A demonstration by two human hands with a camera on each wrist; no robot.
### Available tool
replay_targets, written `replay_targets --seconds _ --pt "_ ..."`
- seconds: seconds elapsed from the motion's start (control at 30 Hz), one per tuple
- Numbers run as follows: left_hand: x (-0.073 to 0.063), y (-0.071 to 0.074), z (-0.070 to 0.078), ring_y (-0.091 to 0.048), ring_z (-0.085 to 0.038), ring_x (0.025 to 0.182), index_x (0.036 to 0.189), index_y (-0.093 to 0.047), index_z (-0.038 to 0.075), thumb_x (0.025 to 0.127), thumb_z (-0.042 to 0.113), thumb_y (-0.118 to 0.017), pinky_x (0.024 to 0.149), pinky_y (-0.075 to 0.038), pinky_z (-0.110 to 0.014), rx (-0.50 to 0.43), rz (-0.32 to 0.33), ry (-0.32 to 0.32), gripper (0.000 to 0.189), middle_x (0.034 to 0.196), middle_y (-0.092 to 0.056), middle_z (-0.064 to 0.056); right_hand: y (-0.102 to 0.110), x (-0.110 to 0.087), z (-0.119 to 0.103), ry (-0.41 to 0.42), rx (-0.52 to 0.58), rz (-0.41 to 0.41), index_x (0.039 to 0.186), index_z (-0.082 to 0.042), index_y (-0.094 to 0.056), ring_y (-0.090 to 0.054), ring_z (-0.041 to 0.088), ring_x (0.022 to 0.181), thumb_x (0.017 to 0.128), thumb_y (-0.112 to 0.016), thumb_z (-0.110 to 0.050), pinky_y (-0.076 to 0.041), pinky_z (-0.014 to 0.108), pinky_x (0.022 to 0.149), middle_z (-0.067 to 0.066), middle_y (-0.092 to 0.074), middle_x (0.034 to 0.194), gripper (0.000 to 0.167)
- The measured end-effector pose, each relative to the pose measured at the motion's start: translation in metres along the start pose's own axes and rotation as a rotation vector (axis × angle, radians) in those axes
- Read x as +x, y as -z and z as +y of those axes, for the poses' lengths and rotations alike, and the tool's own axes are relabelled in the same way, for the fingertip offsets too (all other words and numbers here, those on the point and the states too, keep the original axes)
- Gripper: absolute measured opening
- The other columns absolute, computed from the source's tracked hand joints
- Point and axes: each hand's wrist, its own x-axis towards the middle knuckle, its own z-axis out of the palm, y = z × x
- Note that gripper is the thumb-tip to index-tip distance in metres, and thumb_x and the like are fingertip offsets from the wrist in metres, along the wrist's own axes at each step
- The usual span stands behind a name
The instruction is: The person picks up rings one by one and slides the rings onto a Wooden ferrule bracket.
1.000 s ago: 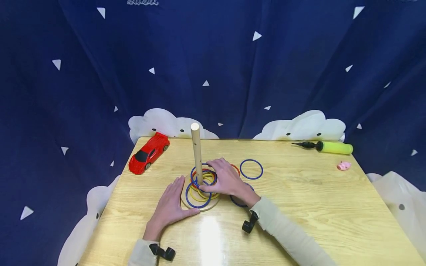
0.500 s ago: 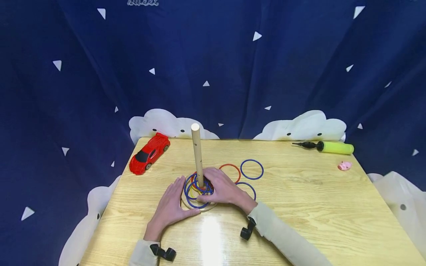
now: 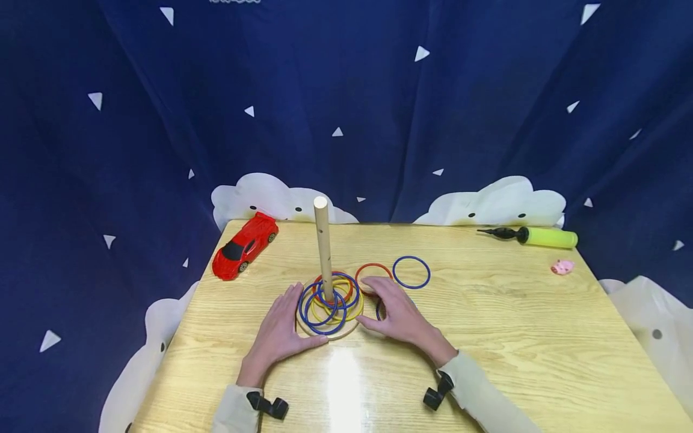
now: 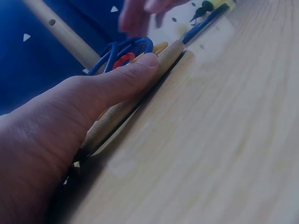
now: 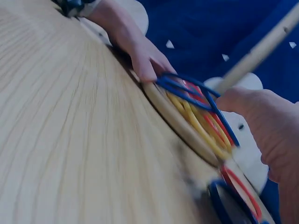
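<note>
A wooden peg (image 3: 323,249) stands upright on a round wooden base (image 3: 342,332) in the head view. Several blue, yellow and red rings (image 3: 354,311) lie overlapping on the base around the peg's foot; a blue ring tilts up in the right wrist view. My left hand (image 3: 280,328) rests against the base's left side, fingers straight, its thumb (image 4: 126,80) lying on the front rim. Just right of the base is my right hand (image 3: 397,316), thumb and fingers spread apart, holding nothing visible. It partly covers a red ring (image 3: 373,264) and a blue ring (image 3: 379,310) on the table.
Another blue ring (image 3: 411,287) lies on the wooden table (image 3: 509,337) beyond my right hand. A red toy car (image 3: 243,248) is at the back left. At the back right are a yellow-green hand pump (image 3: 549,237) and a pink toy pig (image 3: 563,267). A dark blue curtain (image 3: 373,108) hangs behind.
My right hand has moved from over the rings by the peg to the right, off the base. The rings on the base have shifted and show more fully. My left hand stays put.
</note>
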Motion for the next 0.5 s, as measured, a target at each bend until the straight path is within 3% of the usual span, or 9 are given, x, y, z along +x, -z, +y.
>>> replay_targets --seconds 0.23,0.5 --pt "0.003 0.001 0.002 -0.018 -0.025 0.161 0.167 -0.021 0.009 0.065 0.092 -0.070 0.130 -0.020 -0.047 -0.004 0.002 0.010 0.141 0.172 -0.027 -0.008 0.026 -0.036 0.027 -0.137 -0.052 -0.021 0.152 -0.008 -0.050 -0.047 0.029 0.140 0.077 -0.086 -0.058 -0.040 0.056 0.115 0.008 -0.054 0.149 0.098" --pt "0.001 0.001 0.002 -0.019 -0.027 0.160 0.167 -0.022 0.008 0.065 0.091 -0.071 0.129 -0.021 -0.049 -0.006 0.004 0.007 0.140 0.172 -0.028 -0.009 0.034 -0.065 0.044 -0.174 -0.141 -0.059 0.151 -0.005 -0.052 -0.051 0.030 0.132 0.069 -0.085 -0.072 -0.044 0.056 0.106 0.012 -0.055 0.142 0.111"
